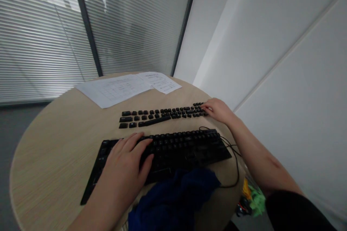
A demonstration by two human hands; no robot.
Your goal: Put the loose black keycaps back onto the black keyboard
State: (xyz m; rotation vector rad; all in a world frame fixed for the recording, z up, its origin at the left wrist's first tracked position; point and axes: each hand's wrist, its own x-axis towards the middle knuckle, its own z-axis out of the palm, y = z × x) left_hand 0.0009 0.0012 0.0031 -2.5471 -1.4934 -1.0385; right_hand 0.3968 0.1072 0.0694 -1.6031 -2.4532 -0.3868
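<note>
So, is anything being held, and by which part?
The left hand lies over the keyboard, holding nothing visible; whether the right hand pinches one of the keycaps cannot be told.

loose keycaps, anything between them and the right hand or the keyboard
Nothing visible separates the right hand from the loose keycaps; its fingers are at their right end. Toward the keyboard, a cable loop lies at its far edge, and the left hand covers part of it.
</note>
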